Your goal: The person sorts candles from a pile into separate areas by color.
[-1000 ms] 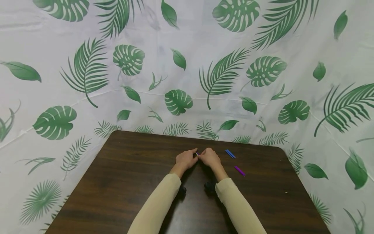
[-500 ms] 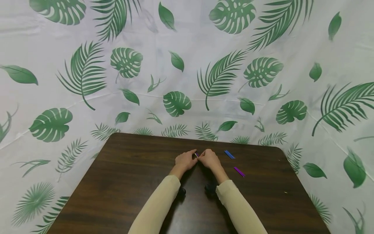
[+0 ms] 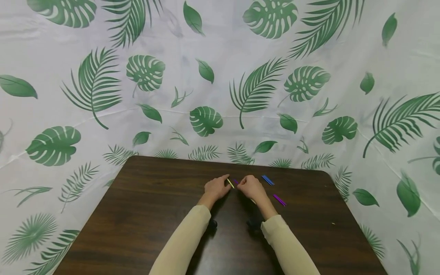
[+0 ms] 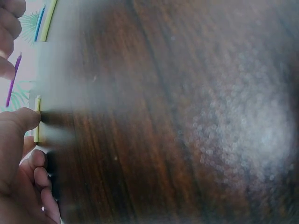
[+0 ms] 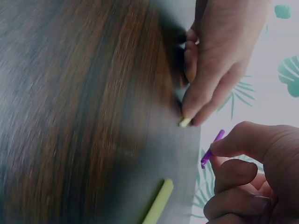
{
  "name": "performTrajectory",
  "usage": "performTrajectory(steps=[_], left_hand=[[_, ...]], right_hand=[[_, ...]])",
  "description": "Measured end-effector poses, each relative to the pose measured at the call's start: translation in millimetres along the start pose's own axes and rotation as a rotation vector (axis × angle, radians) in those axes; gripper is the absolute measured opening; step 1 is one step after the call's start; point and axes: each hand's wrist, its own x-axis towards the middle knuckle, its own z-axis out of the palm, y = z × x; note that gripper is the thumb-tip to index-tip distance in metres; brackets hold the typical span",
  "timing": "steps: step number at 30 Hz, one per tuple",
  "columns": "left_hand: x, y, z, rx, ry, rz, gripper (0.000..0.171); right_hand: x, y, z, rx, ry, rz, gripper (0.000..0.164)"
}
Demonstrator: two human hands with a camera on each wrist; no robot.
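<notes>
My left hand [image 3: 216, 188] pinches a short, thin yellow stick [image 3: 230, 183] between thumb and finger, close above the brown table. To its right, my right hand [image 3: 251, 187] pinches a thin purple stick [image 3: 235, 181], held in the air between thumb and forefinger in the right wrist view. A gap separates the two held sticks. Another yellow stick [image 5: 159, 203] lies on the table, mostly hidden under my right wrist in the head view. Beyond my right hand lie blue sticks [image 3: 267, 180] side by side, with purple sticks [image 3: 279, 200] nearer me.
The dark wooden table [image 3: 151, 206] has rounded far corners. Behind it hangs a white cloth [image 3: 220, 84] printed with green leaves. A tiny pale scrap [image 3: 333, 223] lies at the table's right. Dark wrist-worn devices [image 3: 254, 224] sit under both forearms.
My hands were close together at the sticks; my right hand has since drawn a little to the right with the purple stick. The yellow stick in my left hand now shows more fully.
</notes>
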Motion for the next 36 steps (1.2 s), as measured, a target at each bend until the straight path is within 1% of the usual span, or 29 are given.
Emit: performTrajectory(steps=[3, 5, 7, 11, 12, 13, 14, 18, 22, 26, 28, 31, 36], left_hand=[[3.1, -1.5, 4.6, -0.012, 0.014, 0.003, 0.062], [2.1, -1.2, 4.2, -0.01, 0.023, 0.004, 0.062], [-7.7, 4.4, -5.0, -0.005, 0.03, 0.004, 0.061], [-12.1, 5.3, -7.6, 0.022, 0.037, 0.016, 0.059], [-16.0, 8.4, -12.7, 0.02, 0.025, 0.014, 0.058], [-14.5, 8.7, -13.7, 0.002, 0.007, 0.011, 0.058], [-17.3, 10.8, -16.2, 0.002, 0.003, 0.011, 0.057], [-37.2, 26.1, -39.7, -0.025, -0.038, -0.007, 0.057], [-42.9, 28.1, -42.4, -0.013, -0.021, -0.006, 0.057], [-46.4, 28.5, -44.4, -0.029, -0.005, -0.008, 0.056], [-47.3, 28.8, -44.9, -0.031, -0.01, -0.011, 0.057], [-47.7, 29.0, -44.3, -0.035, -0.013, -0.011, 0.057], [-44.4, 28.3, -39.3, -0.021, -0.002, 0.004, 0.057]], right_hand=[[-2.5, 8.0, -5.4, -0.013, -0.021, 0.003, 0.016], [-4.1, 14.3, -9.3, -0.02, -0.043, 0.005, 0.017], [-5.7, 20.8, -12.8, -0.029, -0.058, 0.004, 0.018], [-8.6, 32.7, -19.8, -0.044, -0.074, 0.017, 0.019], [-9.8, 35.2, -22.2, -0.046, -0.077, 0.019, 0.019], [-10.7, 38.3, -24.4, -0.051, -0.079, 0.019, 0.019], [-11.4, 41.3, -26.6, -0.056, -0.083, 0.022, 0.019], [-13.8, 52.9, -37.0, -0.067, -0.088, 0.027, 0.019], [-14.9, 62.9, -50.0, -0.074, -0.074, 0.058, 0.02], [-16.6, 74.1, -62.8, -0.084, -0.07, 0.094, 0.02], [-17.4, 81.6, -68.2, -0.087, -0.073, 0.113, 0.02], [-19.0, 94.3, -75.4, -0.095, -0.077, 0.133, 0.022], [-21.8, 114.1, -85.6, -0.132, -0.067, 0.176, 0.024]])
